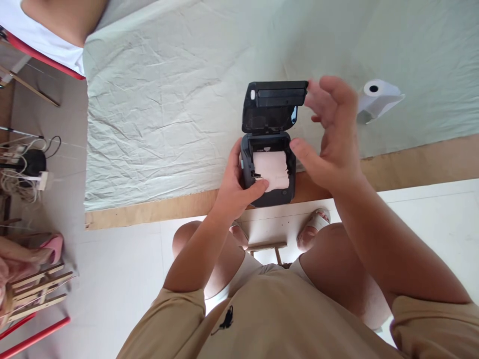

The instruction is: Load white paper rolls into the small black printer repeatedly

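Note:
A small black label printer [268, 198] stands at the table's near edge with its lid [275, 102] swung up. Inside its bay lies a white paper roll [272, 167]. My left hand [239, 187] grips the printer's left side, its thumb resting on the paper at the front. On the other side, my right hand [333, 134] is raised with fingers spread and slightly blurred. Its thumb tip is by the printer's right edge and its fingers are near the lid's right corner; whether they touch it I cannot tell.
Right of my right hand, a second white paper roll [379, 94] lies partly unwound on the pale green tablecloth [160, 114]. Another person's arm [67, 20] rests at the table's far left. Tangled cables [24, 169] and a wooden rack [39, 294] are on the floor at left.

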Available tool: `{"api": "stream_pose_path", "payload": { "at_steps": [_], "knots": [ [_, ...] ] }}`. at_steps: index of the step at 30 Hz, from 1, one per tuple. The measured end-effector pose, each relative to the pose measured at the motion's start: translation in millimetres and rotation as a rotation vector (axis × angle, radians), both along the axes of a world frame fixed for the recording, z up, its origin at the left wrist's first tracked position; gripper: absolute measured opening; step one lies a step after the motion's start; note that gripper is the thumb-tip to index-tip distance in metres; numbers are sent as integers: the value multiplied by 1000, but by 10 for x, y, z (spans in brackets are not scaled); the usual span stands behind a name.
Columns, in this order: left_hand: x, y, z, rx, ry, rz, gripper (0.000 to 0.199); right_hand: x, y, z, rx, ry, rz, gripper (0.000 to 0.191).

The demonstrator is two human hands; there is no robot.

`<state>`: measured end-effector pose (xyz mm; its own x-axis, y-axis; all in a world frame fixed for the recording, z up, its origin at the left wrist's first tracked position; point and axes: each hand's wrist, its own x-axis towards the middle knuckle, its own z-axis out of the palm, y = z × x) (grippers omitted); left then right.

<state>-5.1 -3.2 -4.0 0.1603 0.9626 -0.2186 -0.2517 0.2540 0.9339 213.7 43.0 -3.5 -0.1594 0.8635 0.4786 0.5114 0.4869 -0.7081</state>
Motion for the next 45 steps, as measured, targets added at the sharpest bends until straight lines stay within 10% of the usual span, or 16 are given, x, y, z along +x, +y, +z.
{"api": "stream_pose_path", "payload": {
  "at_steps": [8, 13, 34, 39, 45],
  "knots": [
    [-13, -8, -4, -15, 10, -9, 106, -52, -32, -1, -165, 186, 64, 39],
    [1, -11, 44, -76, -48, -35, 86, -45, -55, -50, -236, 0, 268, 53],
    [63, -28, 87, -87, -67, -14, 67, 0, -14, -180, -262, 23, 282, 60],
    [21, -48, -138, 135, 128, 84, 66, -11, -16, -174, -267, 61, 256, 60],
    [-370, 284, -341, 1043, 539, 474, 63, 11, 0, -85, -368, 101, 286, 64]
  ]
}}
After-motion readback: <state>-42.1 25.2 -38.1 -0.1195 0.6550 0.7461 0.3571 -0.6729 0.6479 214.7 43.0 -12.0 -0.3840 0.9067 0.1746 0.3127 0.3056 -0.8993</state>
